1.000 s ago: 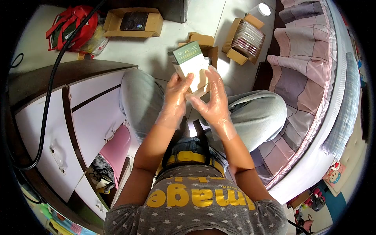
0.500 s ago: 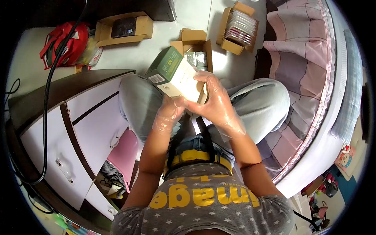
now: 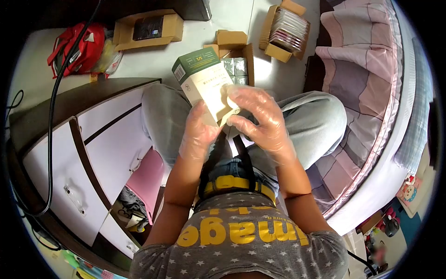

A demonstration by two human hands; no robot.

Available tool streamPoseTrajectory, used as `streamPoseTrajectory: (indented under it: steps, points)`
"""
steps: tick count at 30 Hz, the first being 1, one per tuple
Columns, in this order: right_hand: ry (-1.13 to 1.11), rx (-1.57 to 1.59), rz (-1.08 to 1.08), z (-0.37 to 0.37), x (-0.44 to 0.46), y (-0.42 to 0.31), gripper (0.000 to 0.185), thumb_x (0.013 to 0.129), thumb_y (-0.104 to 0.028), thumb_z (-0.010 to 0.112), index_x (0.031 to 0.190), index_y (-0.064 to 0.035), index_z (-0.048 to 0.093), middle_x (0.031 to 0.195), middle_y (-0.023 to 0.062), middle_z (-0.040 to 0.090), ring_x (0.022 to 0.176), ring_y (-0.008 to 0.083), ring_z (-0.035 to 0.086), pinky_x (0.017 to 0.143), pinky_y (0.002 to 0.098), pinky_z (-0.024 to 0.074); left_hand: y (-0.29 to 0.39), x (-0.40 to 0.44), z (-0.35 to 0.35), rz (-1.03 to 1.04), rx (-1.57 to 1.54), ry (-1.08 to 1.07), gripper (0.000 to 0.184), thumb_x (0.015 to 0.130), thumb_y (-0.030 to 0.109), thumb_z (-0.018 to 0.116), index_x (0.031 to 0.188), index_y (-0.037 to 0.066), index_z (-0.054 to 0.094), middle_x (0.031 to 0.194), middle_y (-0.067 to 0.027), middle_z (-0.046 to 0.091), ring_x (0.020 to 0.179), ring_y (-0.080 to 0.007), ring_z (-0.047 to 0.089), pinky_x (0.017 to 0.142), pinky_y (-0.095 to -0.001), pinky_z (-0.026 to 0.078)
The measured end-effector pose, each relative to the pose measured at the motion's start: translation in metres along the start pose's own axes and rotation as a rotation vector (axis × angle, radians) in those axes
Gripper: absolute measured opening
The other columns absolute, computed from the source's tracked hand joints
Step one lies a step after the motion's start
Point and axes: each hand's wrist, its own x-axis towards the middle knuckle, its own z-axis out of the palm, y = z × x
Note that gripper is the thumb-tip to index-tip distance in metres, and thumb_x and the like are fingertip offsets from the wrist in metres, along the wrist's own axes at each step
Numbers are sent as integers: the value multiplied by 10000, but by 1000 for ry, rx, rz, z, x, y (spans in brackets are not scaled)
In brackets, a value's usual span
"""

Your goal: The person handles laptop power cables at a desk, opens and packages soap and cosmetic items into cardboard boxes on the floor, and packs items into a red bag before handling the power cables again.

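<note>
Above my lap, a green and cream carton box (image 3: pixel 202 83) is tilted with its green end pointing away from me. My left hand (image 3: pixel 199 132), in a clear plastic glove, grips its near left side, the underside fingers hidden. My right hand (image 3: pixel 264 118), gloved the same way, has its thumb and fingers at the near end of the box, where a flap shows between them. Just beyond the box, an open cardboard box (image 3: pixel 251 65) holds several small dark green packs (image 3: pixel 240 66).
Another cardboard box (image 3: pixel 278 52) with a row of plastic-wrapped packs stands back right. A shallow cardboard box (image 3: pixel 174 29) holds a dark item beside a red bag (image 3: pixel 86 49). White drawers (image 3: pixel 114 135) flank my left, a checked bed skirt (image 3: pixel 353 88) my right. A black cable (image 3: pixel 54 116) hangs at left.
The box has turned slightly more upright in view, showing more of its cream face. My right hand's fingers have shifted down toward its near end and spread from the thumb.
</note>
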Motion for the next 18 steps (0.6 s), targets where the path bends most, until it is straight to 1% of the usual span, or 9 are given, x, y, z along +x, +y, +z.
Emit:
streamPoseTrajectory:
  steps: [1, 2, 4, 5, 8, 10, 11, 13, 18]
  points:
    - [-57, 11, -9, -1, -1, 2, 438, 669, -124, 761, 1074, -39, 617, 1098, 127, 618, 999, 310, 598, 869, 385, 467, -2, 0, -1, 34, 0, 30, 658, 784, 334, 642, 1296, -4, 405, 1205, -157, 533, 1094, -307, 541, 870, -464, 494]
    - [-62, 13, -8, -1, 0, 1, 438, 669, -124, 761, 1074, -39, 617, 1098, 127, 618, 999, 310, 598, 869, 385, 467, -1, -1, -1, 37, -2, 35, 658, 784, 334, 642, 1296, -4, 405, 1205, -157, 533, 1094, -307, 541, 870, -464, 494]
    - [-34, -4, -3, -3, 1, -3, 364, 681, -114, 748, 1018, -39, 635, 1014, 115, 654, 944, 302, 623, 829, 373, 481, 3, -3, 1, -18, -25, -14, 690, 779, 321, 677, 1304, -14, 381, 1233, -153, 511, 1143, -272, 513, 975, -415, 419]
    - [-38, -1, -2, -2, 1, -5, 364, 681, -114, 748, 1018, -39, 635, 1014, 115, 654, 944, 302, 623, 829, 373, 481, 4, -4, 3, -16, -26, -10, 690, 779, 321, 677, 1304, -14, 381, 1233, -153, 511, 1143, -272, 513, 975, -415, 419]
    - [80, -28, 58, 1, 0, -8, 301, 707, -97, 727, 989, -38, 639, 994, 121, 661, 928, 296, 628, 795, 361, 490, 4, -3, 4, 11, 10, -25, 685, 783, 318, 669, 1305, -19, 380, 1232, -157, 511, 1144, -275, 512, 980, -416, 414]
    - [111, 56, 88, 0, -3, -6, 257, 722, -81, 711, 964, -30, 643, 980, 120, 665, 922, 291, 629, 796, 364, 491, 3, -2, 4, 37, 5, -72, 678, 787, 314, 663, 1306, -19, 381, 1233, -155, 509, 1145, -274, 510, 990, -416, 404]
    - [82, 55, 62, -1, -2, -1, 210, 725, -70, 706, 924, -27, 656, 976, 115, 667, 925, 282, 631, 801, 370, 491, 2, -2, 3, 37, 4, -71, 678, 787, 314, 663, 1306, -19, 381, 1233, -155, 509, 1145, -274, 510, 990, -416, 404]
    - [78, 47, 64, -2, -1, 0, 192, 723, -63, 704, 907, -27, 661, 969, 111, 667, 923, 279, 631, 802, 372, 490, -1, -1, 2, 40, 42, -69, 658, 793, 332, 642, 1295, -15, 398, 1226, -164, 516, 1143, -296, 509, 985, -438, 407]
    - [57, 6, 83, -4, -3, 1, 156, 715, -41, 696, 868, -26, 672, 946, 101, 666, 914, 274, 630, 802, 376, 485, -3, -2, 4, 42, 58, -81, 683, 795, 334, 653, 1314, -14, 378, 1242, -164, 505, 1157, -296, 498, 993, -443, 399]
